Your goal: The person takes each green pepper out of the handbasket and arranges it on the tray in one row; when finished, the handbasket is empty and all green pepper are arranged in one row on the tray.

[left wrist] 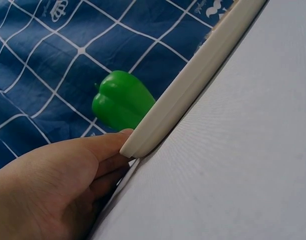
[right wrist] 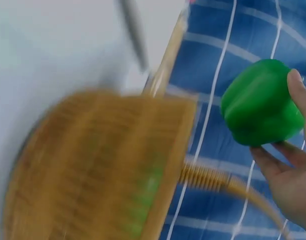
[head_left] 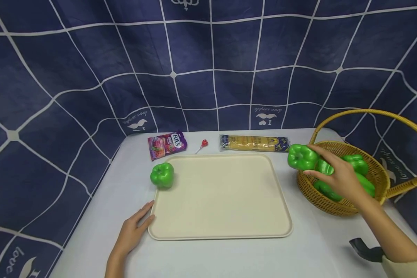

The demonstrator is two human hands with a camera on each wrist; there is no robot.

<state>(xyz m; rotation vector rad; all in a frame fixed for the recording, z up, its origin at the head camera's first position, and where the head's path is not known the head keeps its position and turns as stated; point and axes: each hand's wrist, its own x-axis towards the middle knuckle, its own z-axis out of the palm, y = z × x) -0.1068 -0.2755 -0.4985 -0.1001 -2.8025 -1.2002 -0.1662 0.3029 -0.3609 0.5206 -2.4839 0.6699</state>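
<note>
My right hand pinches a green bell pepper between thumb and fingers, held up over the left rim of a wicker basket. In the right wrist view the same bell pepper hangs clear of the basket. Several more green peppers lie inside the basket. With its fingertips, my left hand touches the left edge of a cream tray. Another green bell pepper sits at the tray's upper left corner. In the left wrist view, the left hand meets the tray rim.
Behind the tray lie a purple candy bag, a red lollipop and a long packet of pasta. The basket's tall handle arches beside the right hand. A dark curved object is by the right forearm. Blue checked cloth hangs behind.
</note>
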